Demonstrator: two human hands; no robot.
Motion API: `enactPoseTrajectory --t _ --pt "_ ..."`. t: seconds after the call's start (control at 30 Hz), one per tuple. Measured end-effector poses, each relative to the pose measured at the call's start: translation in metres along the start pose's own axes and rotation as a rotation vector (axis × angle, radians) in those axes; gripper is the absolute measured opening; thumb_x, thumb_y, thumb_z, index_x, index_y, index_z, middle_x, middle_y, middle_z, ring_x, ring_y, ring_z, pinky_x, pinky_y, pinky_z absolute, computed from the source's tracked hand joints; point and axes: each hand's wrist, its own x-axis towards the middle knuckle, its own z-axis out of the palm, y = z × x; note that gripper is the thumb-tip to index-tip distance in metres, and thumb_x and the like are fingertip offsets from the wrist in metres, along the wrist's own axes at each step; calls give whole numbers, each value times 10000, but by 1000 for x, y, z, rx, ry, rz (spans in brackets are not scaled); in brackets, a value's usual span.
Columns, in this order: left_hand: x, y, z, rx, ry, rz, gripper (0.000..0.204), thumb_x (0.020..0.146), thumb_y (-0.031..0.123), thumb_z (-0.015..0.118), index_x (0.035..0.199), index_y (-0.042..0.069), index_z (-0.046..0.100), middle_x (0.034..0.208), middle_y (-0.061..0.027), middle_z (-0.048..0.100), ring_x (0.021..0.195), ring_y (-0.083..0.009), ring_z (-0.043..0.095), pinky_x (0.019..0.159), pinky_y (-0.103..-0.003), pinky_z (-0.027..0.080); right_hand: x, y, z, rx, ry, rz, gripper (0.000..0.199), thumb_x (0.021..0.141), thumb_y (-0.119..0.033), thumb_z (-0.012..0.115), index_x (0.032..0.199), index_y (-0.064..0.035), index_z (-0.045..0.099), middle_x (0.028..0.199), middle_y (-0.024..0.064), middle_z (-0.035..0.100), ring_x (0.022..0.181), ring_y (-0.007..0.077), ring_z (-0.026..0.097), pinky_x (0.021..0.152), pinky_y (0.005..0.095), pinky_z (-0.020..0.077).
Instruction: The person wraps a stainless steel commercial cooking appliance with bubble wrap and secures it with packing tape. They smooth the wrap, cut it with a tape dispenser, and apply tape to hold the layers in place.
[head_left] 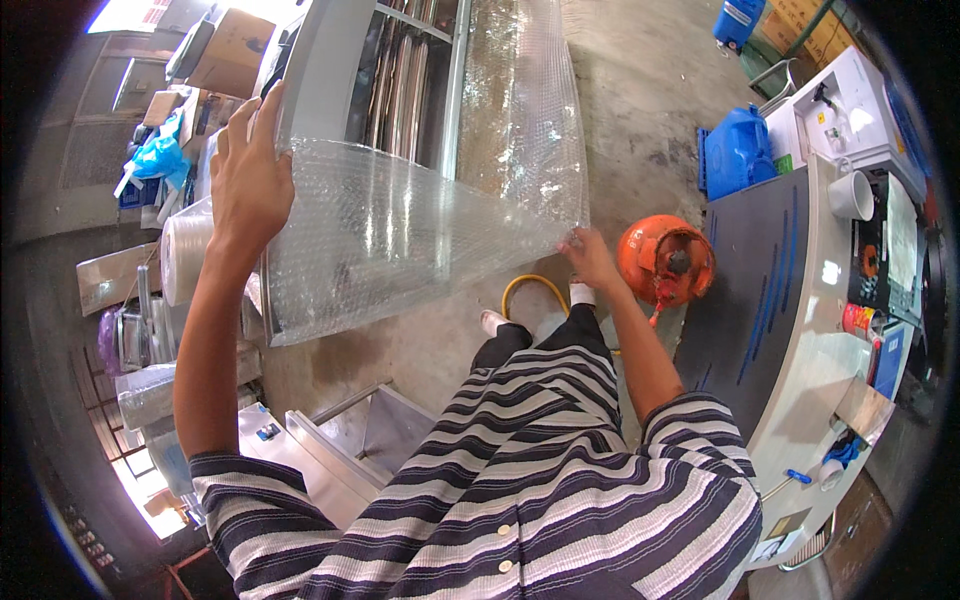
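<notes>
A large clear sheet of bubble wrap (400,225) is stretched in front of a tall grey metal cabinet (340,70). My left hand (248,175) is raised and grips the sheet's upper left edge against the cabinet's side. Lower down on the right, my right hand (588,255) pinches the sheet's corner. The sheet hangs between the two hands, and a further stretch of wrap (520,90) runs up over the cabinet's glass front. My striped shirt fills the lower picture.
An orange gas cylinder (665,262) stands on the concrete floor just right of my right hand, with a yellow hose (530,285) beside it. A curved grey counter (780,300) with a cup and boxes is at right. Blue containers (738,150), a bubble wrap roll (183,255) and steel parts (350,440) surround me.
</notes>
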Motion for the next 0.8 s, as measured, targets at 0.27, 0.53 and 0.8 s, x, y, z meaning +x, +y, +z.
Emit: enactPoseTrajectory --t 0.27,0.53,0.8 --pt "0 0 1 -47 2 -4 775 909 7 652 1613 165 368 1503 -216 470 1370 -422 475 1124 -562 392 -65 -80 -17 21 -72 -58 369 995 -311 697 1217 -25 625 1005 281 720 907 404 738 799 460 570" --pt "-3 -7 7 -30 10 -21 762 913 30 636 1609 190 371 1491 -211 482 1355 -424 490 1106 -553 403 -74 -142 -3 26 -140 -492 214 983 -248 681 1088 -66 638 873 196 651 824 409 663 711 502 530" --pt "5 -4 7 -101 -36 -70 751 901 44 638 1594 201 394 1494 -179 489 1359 -412 490 1125 -555 396 -61 -200 28 -34 -323 -716 229 982 -193 682 1149 -41 639 947 215 689 833 404 687 738 478 549"
